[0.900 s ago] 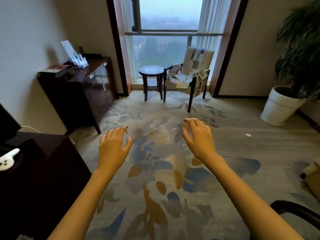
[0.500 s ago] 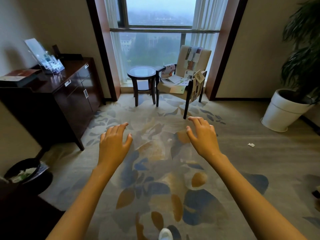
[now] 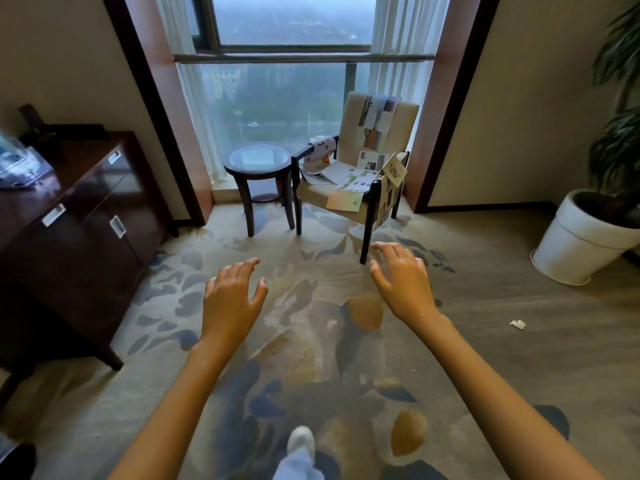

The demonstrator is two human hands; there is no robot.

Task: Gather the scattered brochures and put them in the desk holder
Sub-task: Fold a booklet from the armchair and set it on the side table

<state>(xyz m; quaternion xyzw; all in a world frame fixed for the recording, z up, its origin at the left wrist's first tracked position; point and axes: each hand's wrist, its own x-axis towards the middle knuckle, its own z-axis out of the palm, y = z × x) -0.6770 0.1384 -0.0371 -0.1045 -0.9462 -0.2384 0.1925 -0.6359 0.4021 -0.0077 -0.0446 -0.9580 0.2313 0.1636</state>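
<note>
left hand: left hand point(image 3: 232, 299) at about 7 o'clock of centre, palm down, fingers apart and loosely bent, holding nothing, over the carpet point(image 3: 485, 341).
right hand: right hand point(image 3: 403, 282) at about 4 o'clock of centre, palm down, fingers spread and relaxed, also holding nothing; fingertips line up with the armchair's front leg in the view, contact cannot be told.
hands relation: well apart from each other, both forearms stretched forward from the bottom edge.
brochures: brochures point(image 3: 346, 183) scattered on the armchair point(image 3: 403, 126) at 1 o'clock; several lie open on the seat, one hangs past the seat's front edge, one is draped down the backrest, one over each armrest.
holder: clear holder point(image 3: 17, 164) at 9 o'clock, far left edge, on top of the cabinet point(image 3: 86, 230); blurred, some printed sheets inside, details not readable. Well apart from the brochures.
cabinet: dark glossy wood, pale handles on the front, against the left wall; a dark object at its back corner, cannot identify.
round side table: round side table point(image 3: 258, 161) at 12 o'clock, glass top, dark legs, just beside the armchair's left side.
window: tall window point(image 3: 291, 26) behind the armchair and side table, sheer curtains at both sides, hazy view outside.
white planter: white planter point(image 3: 581, 237) at 3 o'clock on the carpet, holding a leafy plant point(image 3: 620, 140).
paper scrap: small white paper scrap point(image 3: 517, 324) on the carpet at 4 o'clock, between the right hand and the planter.
foot: person's foot point(image 3: 301, 441) in white at 6 o'clock, bottom edge.
</note>
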